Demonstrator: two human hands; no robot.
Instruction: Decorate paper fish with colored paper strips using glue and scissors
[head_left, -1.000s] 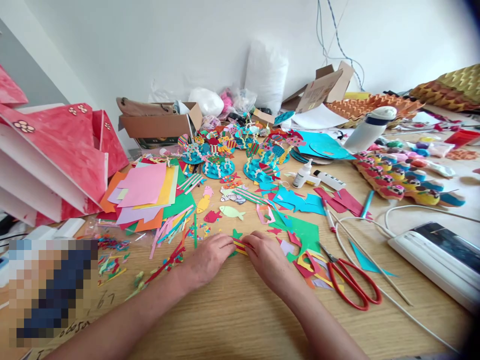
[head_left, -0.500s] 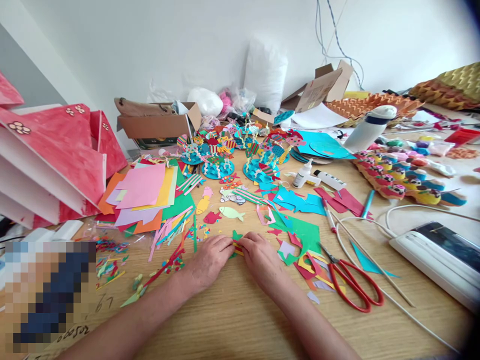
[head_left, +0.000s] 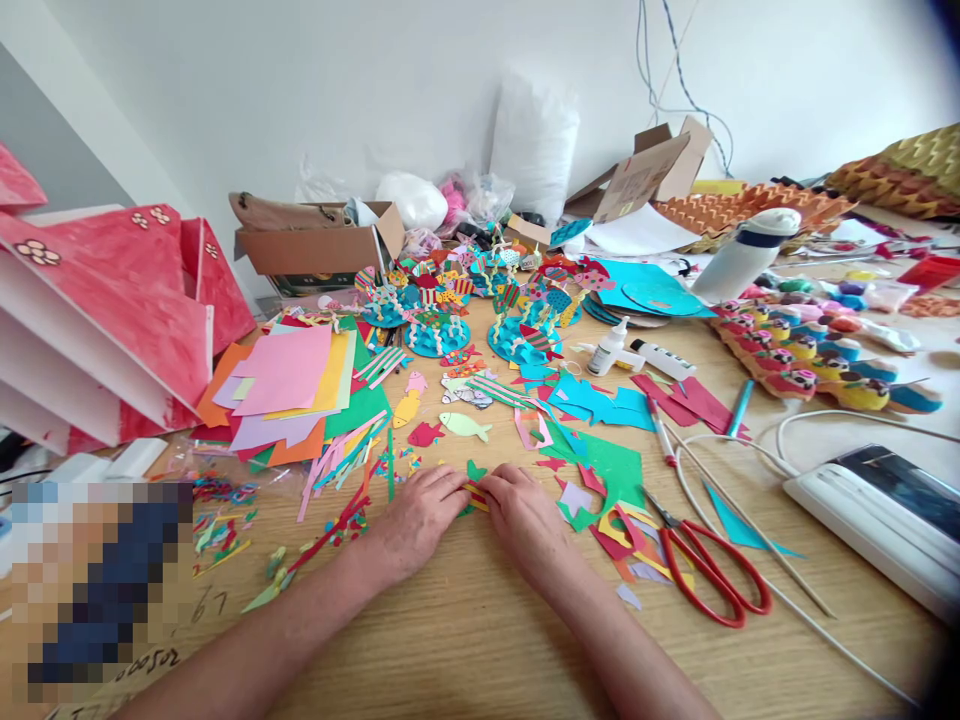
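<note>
I have both hands low on the wooden surface (head_left: 480, 640), side by side and almost touching. My left hand (head_left: 415, 520) and right hand (head_left: 525, 518) meet over a small green paper fish (head_left: 472, 470) with red and yellow stripes; its tail fin pokes out just beyond my knuckles. The fingers (head_left: 450, 487) of the left hand are curled down and pinched on the fish's left edge, and the fingers (head_left: 501, 485) of the right hand are pinched on its striped right edge, so the piece is held between them, flat against the surface.

Just right of my right hand lies a pile of paper scraps (head_left: 611, 470) in green, red and yellow, and beyond that the red-handled scissors (head_left: 712, 570) lie with blades shut. Farther ahead I see loose cut-out fish, a light green one (head_left: 465, 425) and a red one (head_left: 424, 434), then a stack of coloured paper sheets (head_left: 292, 385) to the left. A glue bottle (head_left: 609, 347) lies on its side near the blue paper.
</note>
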